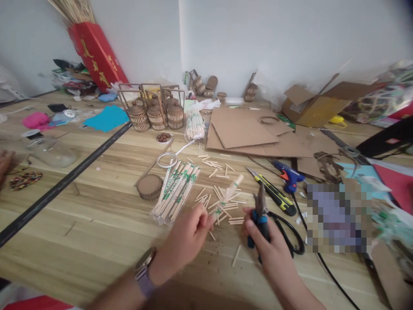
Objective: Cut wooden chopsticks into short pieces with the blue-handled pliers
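Observation:
My left hand [195, 228], with a watch on its wrist, is closed around a pale wooden stick in a green-printed wrapper [229, 192], which looks like a wrapped chopstick and is blurred. It points up and to the right over short cut wooden sticks [230, 206] scattered on the table. In my right hand [267, 241] is a pair of pliers [260, 211] with dark blue grips, jaws pointing away from me. The jaws are apart from the stick. Left of the pieces lies a clear pack of wrapped chopsticks [179, 189].
Black scissors [292, 241], a yellow-black utility knife [274, 193] and a blue glue gun [290, 176] lie on the right. Cardboard sheets [241, 129] and small lidded baskets [156, 116] stand farther back. A round cardboard piece [149, 186], a glass jar [53, 150] and another person's hand [5, 162] are leftward.

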A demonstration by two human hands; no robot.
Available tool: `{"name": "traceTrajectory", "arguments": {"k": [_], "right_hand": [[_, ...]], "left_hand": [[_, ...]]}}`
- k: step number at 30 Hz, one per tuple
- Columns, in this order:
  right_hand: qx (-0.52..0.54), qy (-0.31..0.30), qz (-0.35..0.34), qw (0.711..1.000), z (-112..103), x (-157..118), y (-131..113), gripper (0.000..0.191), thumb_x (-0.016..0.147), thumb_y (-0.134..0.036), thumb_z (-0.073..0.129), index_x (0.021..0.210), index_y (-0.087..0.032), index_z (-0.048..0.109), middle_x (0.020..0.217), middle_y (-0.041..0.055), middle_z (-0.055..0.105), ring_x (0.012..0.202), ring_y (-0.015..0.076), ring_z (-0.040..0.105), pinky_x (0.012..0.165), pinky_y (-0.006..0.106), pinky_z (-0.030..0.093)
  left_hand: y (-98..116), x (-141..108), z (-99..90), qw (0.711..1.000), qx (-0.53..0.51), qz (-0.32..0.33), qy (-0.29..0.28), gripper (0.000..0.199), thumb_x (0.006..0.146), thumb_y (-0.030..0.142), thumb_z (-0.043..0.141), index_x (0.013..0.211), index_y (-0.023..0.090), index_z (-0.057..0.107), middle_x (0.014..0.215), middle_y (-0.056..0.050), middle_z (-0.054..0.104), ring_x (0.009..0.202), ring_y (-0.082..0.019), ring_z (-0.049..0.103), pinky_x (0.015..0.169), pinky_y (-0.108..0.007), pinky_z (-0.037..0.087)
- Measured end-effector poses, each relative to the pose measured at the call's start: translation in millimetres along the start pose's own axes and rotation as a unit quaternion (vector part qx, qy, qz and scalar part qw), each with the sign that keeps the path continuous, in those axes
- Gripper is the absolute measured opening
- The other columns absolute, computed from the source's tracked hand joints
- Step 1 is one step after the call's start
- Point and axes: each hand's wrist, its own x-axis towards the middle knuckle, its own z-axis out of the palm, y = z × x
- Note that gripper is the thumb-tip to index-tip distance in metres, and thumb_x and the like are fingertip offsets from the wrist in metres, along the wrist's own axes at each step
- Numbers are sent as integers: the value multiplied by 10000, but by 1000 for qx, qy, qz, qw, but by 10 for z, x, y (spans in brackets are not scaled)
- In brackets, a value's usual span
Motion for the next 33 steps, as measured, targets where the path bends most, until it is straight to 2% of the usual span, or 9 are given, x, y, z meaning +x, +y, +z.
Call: {"name": "traceTrajectory", "arguments": {"k": [3,5,9,13,15,18,24,28,33], "right_hand": [[161,59,44,984,-24,90,-66,436,721,-574,766,975,-236,658,624,-57,542,596,115,503,545,216,436],[210,94,66,971,-50,140,-115,468,622,-568,839,894,-223,676,601,-60,547,574,102,503,505,190,424],[209,130,87,965,-109,188,-146,458,530,-509,906,805,-209,695,596,-56,584,538,83,515,446,155,401],[216,152,89,960,-162,214,-126,442,522,-505,906,787,-222,693,606,-65,571,472,69,459,365,154,343],[221,154,88,959,-194,236,-126,434,528,-510,900,781,-226,691,624,-63,573,464,71,455,345,159,334],[232,154,80,957,-261,281,-143,426,527,-496,902,770,-224,682,672,-56,591,531,85,519,398,163,418],[241,197,45,949,-395,347,-188,390,558,-436,900,765,-215,655,675,-59,598,534,84,528,426,166,453],[249,170,70,951,-345,324,-197,411,512,-431,920,752,-207,673,670,-51,607,549,89,542,435,165,455],[255,124,108,953,-187,253,-194,453,486,-465,929,774,-206,694,683,-36,633,576,106,561,474,188,479]], "left_hand": [[73,-109,184,995,-61,-11,-82,235,939,263,408,724,238,316,683,40,560,552,-108,479,586,-224,365],[99,-146,246,991,-69,-9,-111,205,893,163,412,722,235,323,718,30,573,633,-117,513,631,-223,369],[118,-151,259,986,-98,-22,-136,203,868,119,410,729,234,317,771,14,615,727,-127,562,683,-228,375],[120,-141,252,977,-103,-59,-177,213,908,186,441,736,235,324,696,25,621,671,-128,559,663,-233,371],[114,-139,257,977,-92,-60,-184,212,911,184,441,739,234,329,661,33,603,655,-129,550,658,-233,367],[108,-135,248,979,-84,-57,-179,211,916,187,439,740,232,331,662,32,595,661,-129,541,657,-234,362],[106,-127,195,977,-90,-64,-184,202,924,235,443,748,228,344,661,42,578,619,-114,497,635,-236,358],[82,-125,214,959,-160,-85,-217,213,919,283,464,761,232,331,716,31,603,589,-105,528,588,-226,390],[25,-79,242,956,-207,-77,-194,259,901,278,499,727,227,314,744,11,621,704,-127,599,609,-227,382]]}}
